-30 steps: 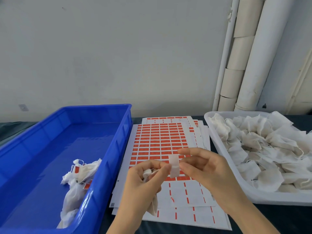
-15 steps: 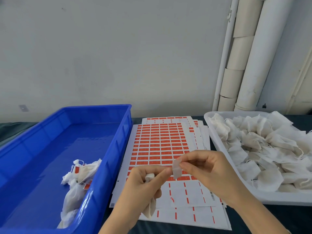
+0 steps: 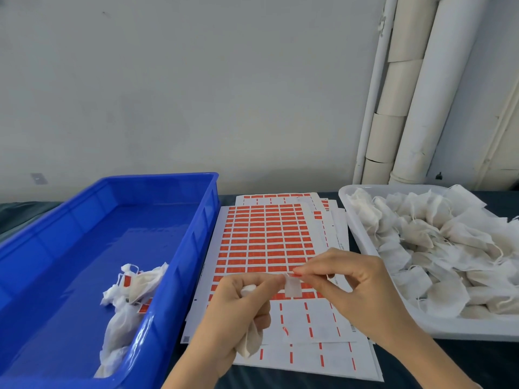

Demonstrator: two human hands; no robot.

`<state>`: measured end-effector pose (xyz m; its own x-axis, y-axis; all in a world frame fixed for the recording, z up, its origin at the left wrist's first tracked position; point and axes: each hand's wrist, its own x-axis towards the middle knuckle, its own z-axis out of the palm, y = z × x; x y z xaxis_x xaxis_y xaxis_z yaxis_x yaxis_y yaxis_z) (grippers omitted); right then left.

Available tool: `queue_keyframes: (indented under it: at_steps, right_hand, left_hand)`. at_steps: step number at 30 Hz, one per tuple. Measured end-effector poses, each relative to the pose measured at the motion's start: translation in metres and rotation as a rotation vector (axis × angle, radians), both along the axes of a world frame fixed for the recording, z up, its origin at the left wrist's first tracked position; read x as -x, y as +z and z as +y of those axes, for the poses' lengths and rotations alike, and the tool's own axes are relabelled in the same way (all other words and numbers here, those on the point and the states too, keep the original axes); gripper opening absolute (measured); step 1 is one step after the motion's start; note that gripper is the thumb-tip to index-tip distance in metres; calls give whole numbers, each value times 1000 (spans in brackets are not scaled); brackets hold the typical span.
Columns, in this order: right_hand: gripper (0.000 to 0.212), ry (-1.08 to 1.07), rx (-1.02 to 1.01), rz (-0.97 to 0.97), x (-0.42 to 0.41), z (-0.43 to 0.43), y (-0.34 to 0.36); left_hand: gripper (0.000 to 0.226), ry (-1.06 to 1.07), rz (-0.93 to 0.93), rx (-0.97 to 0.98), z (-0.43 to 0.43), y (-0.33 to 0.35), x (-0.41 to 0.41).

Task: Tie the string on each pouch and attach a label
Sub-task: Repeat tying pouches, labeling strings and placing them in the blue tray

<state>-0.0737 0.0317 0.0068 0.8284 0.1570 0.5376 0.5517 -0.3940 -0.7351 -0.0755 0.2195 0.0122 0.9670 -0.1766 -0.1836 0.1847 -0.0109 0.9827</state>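
My left hand [image 3: 238,313] grips a small white pouch [image 3: 251,342]; its lower part hangs below the palm and its gathered top shows by the thumb. A small label [image 3: 292,287], pale with a red edge, hangs between both hands. My right hand [image 3: 348,284] pinches its top with thumb and forefinger, right beside my left thumb tip. Both hands hover over the sheets of red labels [image 3: 266,237] lying on the dark table. The pouch's string is too thin to make out.
A blue bin [image 3: 182,265] on the left holds a few labelled pouches [image 3: 126,296] near its front. A white tray [image 3: 362,240] on the right is heaped with several loose pouches [image 3: 438,242]. White pipes run up the wall behind it.
The label has gone from upright between my fingertips to hanging down. My right hand's fingers have curled in and closed on its top; both hands sank slightly.
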Motion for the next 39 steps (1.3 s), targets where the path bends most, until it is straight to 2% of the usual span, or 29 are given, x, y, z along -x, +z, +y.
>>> queue_keyframes:
  at_steps: [5, 14, 22, 26, 35, 37, 39]
  right_hand:
    - [18, -15, 157, -210, 0, -3, -4]
    - [23, -15, 313, -422, -2, -6, -7]
    - [20, -21, 330, -428, -2, -7, -10]
    - [26, -19, 342, -412, -3, -7, -11]
    - [38, -92, 577, -507, 0, -3, -15]
    - [35, -95, 536, -460, 3, 0, -16]
    - [27, -80, 335, -330, 6, 3, -16]
  left_hand:
    - [37, -33, 58, 31, 1, 0, -1]
    - [43, -65, 59, 50, 0, 1, -2]
    - [37, -33, 45, 33, -1, -3, -3]
    - [28, 4, 44, 51, -2, -4, -3]
    - [28, 52, 73, 139, -9, -8, -4]
    - [23, 56, 65, 146, -10, -8, -3]
    - [27, 77, 42, 164, -11, -9, -2]
